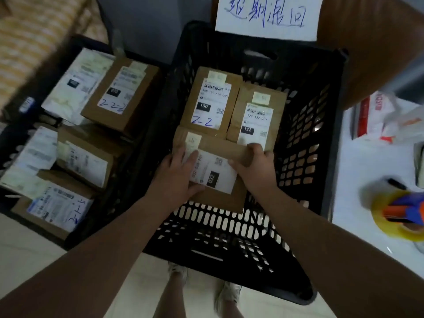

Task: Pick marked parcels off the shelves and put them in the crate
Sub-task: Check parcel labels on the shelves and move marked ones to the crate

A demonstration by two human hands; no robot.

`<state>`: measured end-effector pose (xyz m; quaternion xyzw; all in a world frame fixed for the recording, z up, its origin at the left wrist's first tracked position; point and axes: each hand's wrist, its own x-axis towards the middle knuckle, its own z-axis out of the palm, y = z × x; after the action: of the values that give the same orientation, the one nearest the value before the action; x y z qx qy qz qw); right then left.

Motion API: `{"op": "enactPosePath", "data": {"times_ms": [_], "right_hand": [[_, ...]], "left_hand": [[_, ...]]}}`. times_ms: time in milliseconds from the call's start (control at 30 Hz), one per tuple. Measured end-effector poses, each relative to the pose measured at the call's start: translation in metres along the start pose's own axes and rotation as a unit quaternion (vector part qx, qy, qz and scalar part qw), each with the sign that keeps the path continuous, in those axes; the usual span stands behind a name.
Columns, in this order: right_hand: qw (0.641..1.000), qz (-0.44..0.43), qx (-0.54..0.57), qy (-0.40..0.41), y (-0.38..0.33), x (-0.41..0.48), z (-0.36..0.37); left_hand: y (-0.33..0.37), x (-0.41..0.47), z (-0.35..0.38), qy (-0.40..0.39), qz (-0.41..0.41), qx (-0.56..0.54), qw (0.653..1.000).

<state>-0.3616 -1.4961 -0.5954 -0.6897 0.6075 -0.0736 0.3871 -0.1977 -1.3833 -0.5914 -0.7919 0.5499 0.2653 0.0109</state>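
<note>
A white paper sheet (268,14) bearing blue handwritten characters stands at top centre. On the white tabletop (358,161) at right lie a crumpled red-and-white plastic packet (376,118), a black marker pen (395,183) and a yellow roll of tape (390,226) in an orange-and-blue dispenser (406,210). Yellow-and-white striped fabric (34,37) fills the upper left; two pale shoes (177,271) stand on the light floor (27,249).

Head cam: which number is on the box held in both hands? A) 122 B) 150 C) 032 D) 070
C: the box gripped by the left hand and right hand shows a black tag reading 032; the 150 box and 122 box lie behind it in the crate, untouched.
</note>
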Motion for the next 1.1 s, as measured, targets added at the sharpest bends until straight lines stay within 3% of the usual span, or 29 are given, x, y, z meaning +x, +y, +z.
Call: {"op": "enactPosePath", "data": {"times_ms": [67,167,333,500,600,733,1100], "right_hand": [[1.0,-0.013,-0.022,0.006,-0.001,0.006,0.004],[0.998,-0.016,-0.059,0.008,-0.004,0.008,0.007],[0.978,-0.006,-0.206,0.007,-0.013,0.003,0.008],[0.969,-0.021,-0.246,-0.023,-0.017,-0.012,-0.001],[0.938,-0.068,-0.335,-0.051,-0.023,-0.031,-0.015],[0.9,-0.145,-0.405,-0.076,-0.034,-0.061,-0.039],[0.849,-0.334,-0.409,-0.038,-0.116,-0.176,-0.127]], "left_hand": [[-0.004,0.004,0.003,-0.028,0.006,0.043,0.999],[-0.002,0.002,0.001,-0.001,0.046,0.122,0.991],[0.003,-0.004,-0.003,-0.005,0.088,0.088,0.992],[0.007,-0.004,-0.014,-0.02,0.095,0.127,0.987],[0.01,-0.009,-0.021,-0.037,0.088,0.138,0.986],[0.015,-0.036,-0.038,-0.001,0.062,0.161,0.985],[0.04,-0.205,-0.136,0.128,-0.028,0.186,0.974]]}}
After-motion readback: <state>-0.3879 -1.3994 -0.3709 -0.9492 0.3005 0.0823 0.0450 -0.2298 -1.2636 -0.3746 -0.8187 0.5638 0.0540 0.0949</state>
